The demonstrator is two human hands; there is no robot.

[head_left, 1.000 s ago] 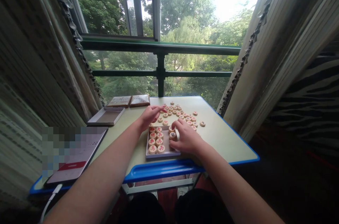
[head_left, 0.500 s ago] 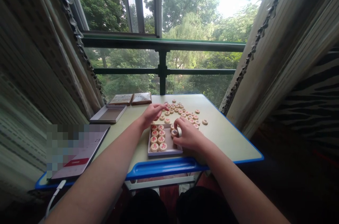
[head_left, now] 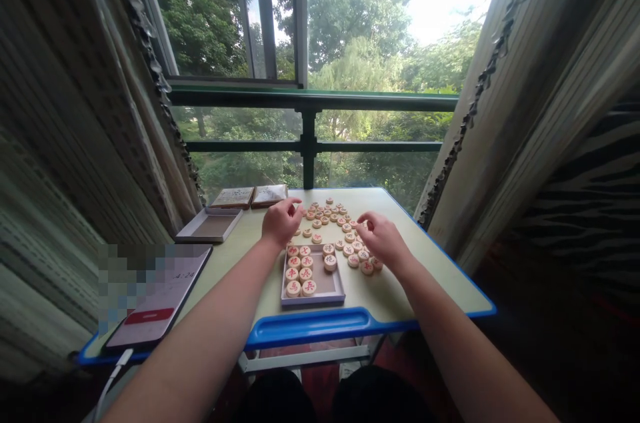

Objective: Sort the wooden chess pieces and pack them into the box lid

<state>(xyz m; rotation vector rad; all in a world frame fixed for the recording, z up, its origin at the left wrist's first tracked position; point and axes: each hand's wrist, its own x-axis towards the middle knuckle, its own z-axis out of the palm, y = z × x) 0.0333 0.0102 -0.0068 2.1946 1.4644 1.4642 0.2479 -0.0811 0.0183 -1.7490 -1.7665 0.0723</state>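
An open white box [head_left: 313, 299] near the table's front edge holds round chess pieces: two columns with red characters at its left and two dark-marked pieces [head_left: 330, 263] at its right. Many loose pieces [head_left: 347, 228] lie scattered behind and to the right of it. My left hand [head_left: 282, 219] hovers past the box's back left corner, fingers curled together; whether they pinch anything is hidden. My right hand [head_left: 383, 236] is over the loose pieces on the right, fingers bent and apart, with nothing visible in them.
A white lid [head_left: 210, 225] lies at the table's left, with two flat wrapped packs [head_left: 270, 195] behind it. A tablet [head_left: 157, 303] with a white cable [head_left: 115, 369] is at the front left. The table has a blue rim [head_left: 310, 326].
My right hand has left the dark-marked piece in the box and moved right and back over the loose pieces. My left hand has drawn a little left, and its fingers have curled.
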